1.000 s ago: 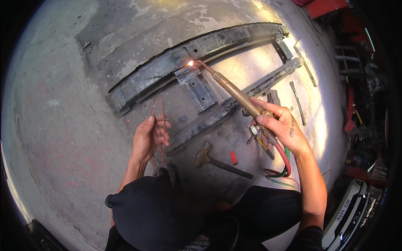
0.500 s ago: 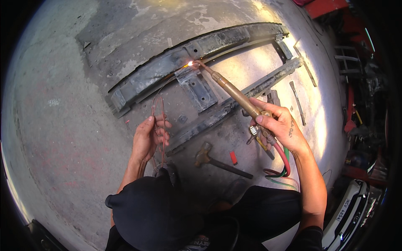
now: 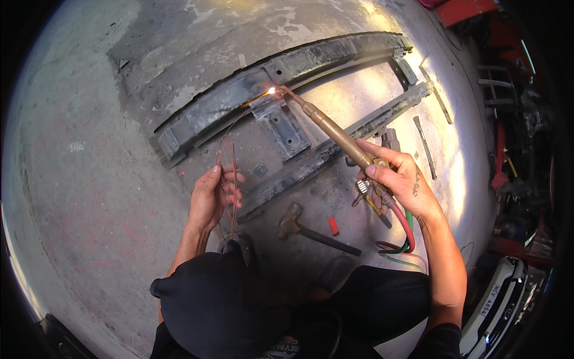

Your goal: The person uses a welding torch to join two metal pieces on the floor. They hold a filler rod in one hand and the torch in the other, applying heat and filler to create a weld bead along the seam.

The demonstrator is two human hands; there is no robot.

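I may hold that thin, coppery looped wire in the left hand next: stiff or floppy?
The thin, coppery looped wire looks light, being slender. Probably bendable but not floppy: its loops stand above the bare left hand. It may be hot, since it runs toward the bright flame.

I see the brass gas torch (image 3: 335,133) slanting up and leftward from the right fingers (image 3: 381,149), its bent tip lit. Thin copper-coloured filler wire (image 3: 232,154) loops through the left fingers (image 3: 232,189), its far end near the flame (image 3: 272,90). Beyond both lies the dark, scuffed two-railed metal frame (image 3: 221,99), curved rail farthest out.
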